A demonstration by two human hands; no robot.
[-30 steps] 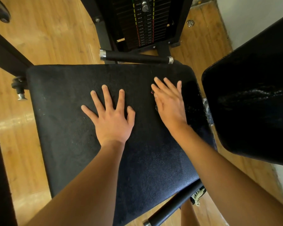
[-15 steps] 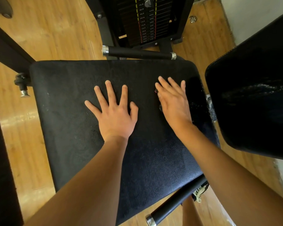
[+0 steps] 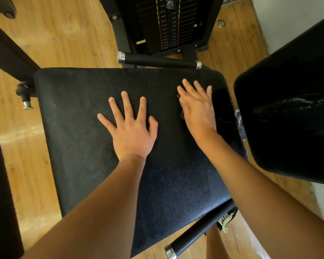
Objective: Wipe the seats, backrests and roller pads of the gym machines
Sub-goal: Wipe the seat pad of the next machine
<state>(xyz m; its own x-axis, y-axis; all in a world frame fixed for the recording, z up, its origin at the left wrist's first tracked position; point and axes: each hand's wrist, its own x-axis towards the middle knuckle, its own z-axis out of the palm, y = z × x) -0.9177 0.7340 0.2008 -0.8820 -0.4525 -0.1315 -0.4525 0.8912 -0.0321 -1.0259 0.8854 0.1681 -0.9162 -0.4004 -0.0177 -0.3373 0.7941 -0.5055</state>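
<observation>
Under right hand (image 3: 198, 111) on seat (image 3: 82, 137), indistinct object (image 3: 182, 115)

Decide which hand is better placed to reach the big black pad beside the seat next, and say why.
Right, probably. The right hand lies flat near the right edge of the seat, close to the pad. The left hand rests spread mid-seat and would have to cross the right forearm.

Hands (image 3: 165, 120) flat on seat (image 3: 79, 139); backrest (image 3: 292, 116) right; weight stack (image 3: 168, 25) beyond.

Black textured seat (image 3: 79, 128), flat, glossy black backrest (image 3: 288, 118) beside
</observation>
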